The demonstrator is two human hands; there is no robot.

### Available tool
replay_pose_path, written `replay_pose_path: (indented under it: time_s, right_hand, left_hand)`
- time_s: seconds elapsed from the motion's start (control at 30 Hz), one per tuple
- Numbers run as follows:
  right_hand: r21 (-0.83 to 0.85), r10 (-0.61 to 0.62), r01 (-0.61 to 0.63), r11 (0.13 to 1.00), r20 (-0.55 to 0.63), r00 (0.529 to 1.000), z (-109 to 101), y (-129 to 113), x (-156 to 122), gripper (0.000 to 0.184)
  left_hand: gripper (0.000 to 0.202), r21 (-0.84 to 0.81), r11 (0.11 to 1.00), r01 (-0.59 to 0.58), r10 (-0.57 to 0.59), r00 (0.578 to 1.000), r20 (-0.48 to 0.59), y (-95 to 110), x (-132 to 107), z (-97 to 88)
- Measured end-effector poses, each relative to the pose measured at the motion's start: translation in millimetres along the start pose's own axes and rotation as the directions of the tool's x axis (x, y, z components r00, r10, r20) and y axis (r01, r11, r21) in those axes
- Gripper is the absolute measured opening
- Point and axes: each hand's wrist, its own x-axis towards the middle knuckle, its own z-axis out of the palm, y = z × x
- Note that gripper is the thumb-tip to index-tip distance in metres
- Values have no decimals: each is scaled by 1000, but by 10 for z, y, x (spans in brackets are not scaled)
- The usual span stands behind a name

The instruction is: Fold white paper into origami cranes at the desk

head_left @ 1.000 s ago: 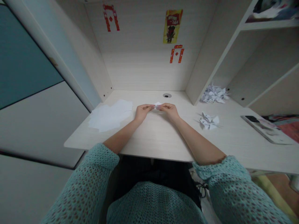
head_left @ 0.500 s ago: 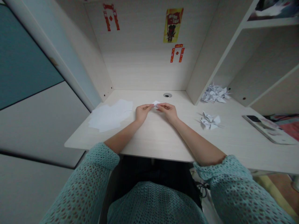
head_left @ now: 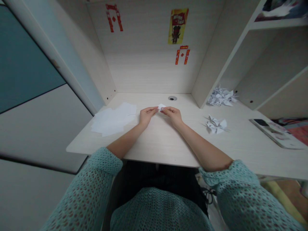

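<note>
A small piece of folded white paper (head_left: pixel 161 106) is pinched between my two hands, just above the desk. My left hand (head_left: pixel 146 116) grips its left edge with thumb and fingertips. From the other side, my right hand (head_left: pixel 173 115) closes its thumb and fingers on the paper. The fingertips cover part of it, so the exact folds cannot be made out. Left of my hands lie overlapping sheets of white paper (head_left: pixel 114 119) flat on the desk. Over to the right sits a little heap of folded white paper pieces (head_left: pixel 216 124).
A bigger pile of folded paper (head_left: pixel 222 97) lies at the back right, by the upright shelf panel (head_left: pixel 213 54). A phone-like flat white object (head_left: pixel 276 133) rests on the right of the desk (head_left: pixel 158 147). A round cable hole (head_left: pixel 172 98) is near the back wall.
My right fingers have shifted very slightly on the folded paper, and a little more of its top shows. The sheets and heaps have stayed put.
</note>
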Motion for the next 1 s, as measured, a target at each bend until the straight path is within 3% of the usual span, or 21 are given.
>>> replay_pose_path:
  time_s: [0.4, 0.63, 1.0]
  right_hand:
    - [-5, -40, 40, 999, 1, 999, 11, 3, -12, 24]
    - [-40, -5, 4, 999, -10, 1000, -9, 10, -3, 26]
    - [-105, -17, 14, 994, -25, 1000, 10, 11, -6, 33]
  left_hand:
    - [30, -106, 988, 111, -113, 994, -9, -5, 14, -10]
    - [27, -194, 965, 177, -173, 984, 37, 5, 15, -18]
    - [31, -130, 984, 123, -124, 992, 3, 27, 2, -8]
